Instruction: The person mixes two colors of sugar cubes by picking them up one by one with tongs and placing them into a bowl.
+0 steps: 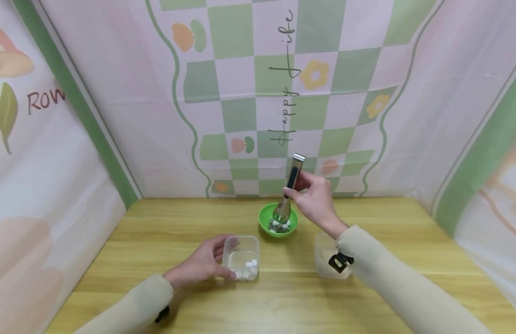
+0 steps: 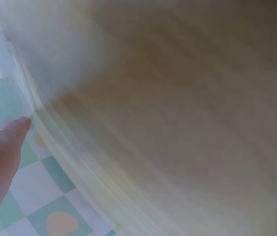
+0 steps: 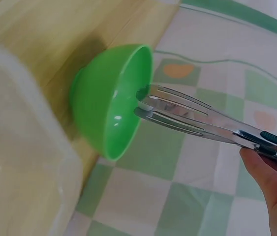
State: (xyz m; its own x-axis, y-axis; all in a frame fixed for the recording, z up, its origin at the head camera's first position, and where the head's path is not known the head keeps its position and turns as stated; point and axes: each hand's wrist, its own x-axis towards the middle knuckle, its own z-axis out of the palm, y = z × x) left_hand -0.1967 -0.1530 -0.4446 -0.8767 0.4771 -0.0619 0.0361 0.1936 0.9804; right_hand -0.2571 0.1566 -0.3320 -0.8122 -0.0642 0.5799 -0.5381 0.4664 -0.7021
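My left hand point(image 1: 201, 260) holds the left side of a small clear plastic container point(image 1: 242, 245), thumb at the near corner and fingers at the far side. Several white cubes point(image 1: 250, 264) lie in the container's near part. My right hand point(image 1: 317, 200) pinches metal tongs point(image 1: 293, 175) with dark grips, tips pointing down into a green bowl point(image 1: 264, 217). Brown and white pieces point(image 1: 279, 227) lie inside that bowl. In the right wrist view the tongs' tips point(image 3: 145, 101) are at the bowl's mouth; whether they hold a piece is unclear. The left wrist view is blurred, showing one finger point(image 2: 15, 130).
A second clear plastic container point(image 1: 325, 265) stands on the right of the wooden table point(image 1: 183, 218), partly hidden under my right sleeve point(image 1: 379, 260). Behind the table's far edge hangs a checkered cloth point(image 1: 235, 113), with more cloth at both sides.
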